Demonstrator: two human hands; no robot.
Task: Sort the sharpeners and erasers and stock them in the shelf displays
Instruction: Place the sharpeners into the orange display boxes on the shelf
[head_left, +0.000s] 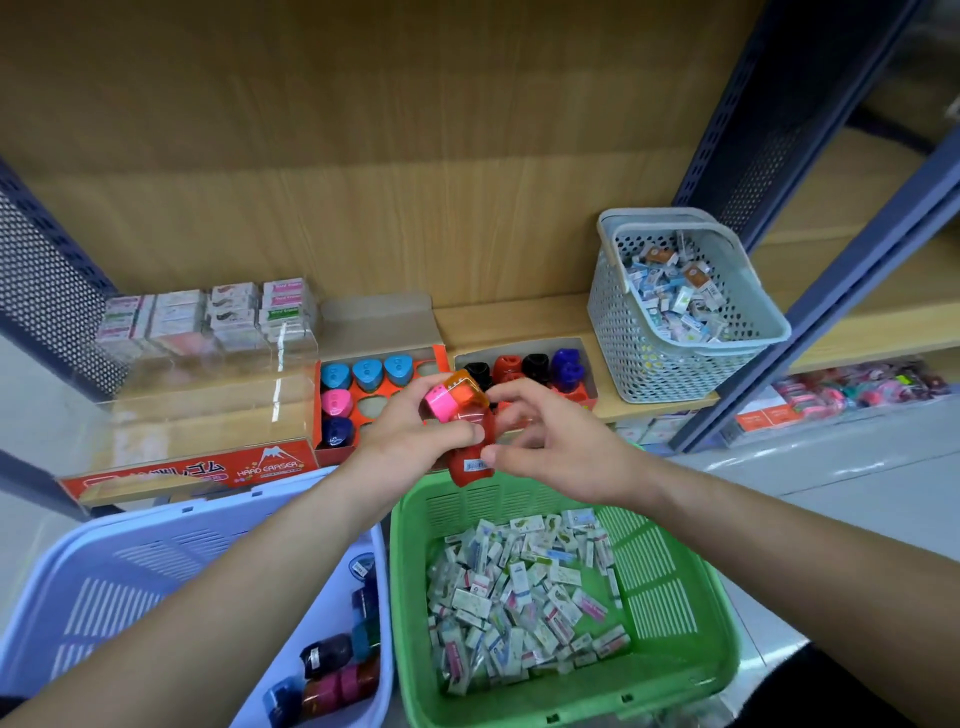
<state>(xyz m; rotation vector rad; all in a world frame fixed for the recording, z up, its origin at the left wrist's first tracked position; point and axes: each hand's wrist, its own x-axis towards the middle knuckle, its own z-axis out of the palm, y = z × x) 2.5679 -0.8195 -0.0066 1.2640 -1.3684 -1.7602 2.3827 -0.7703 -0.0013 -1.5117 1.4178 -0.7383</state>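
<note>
In front of the half-filled tray (357, 391), the left hand (415, 434) clamps pink, orange and red sharpeners (444, 407) above the green basket (415, 519); the right hand (545, 441) curls at them (hold unclear). Best to draw them off singly, seating each in a free hole.

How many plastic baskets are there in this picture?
3: a lavender basket at lower left with sharpeners, a green basket beside it full of erasers, and a grey basket on the shelf at upper right. Others may lie outside the view.
</note>
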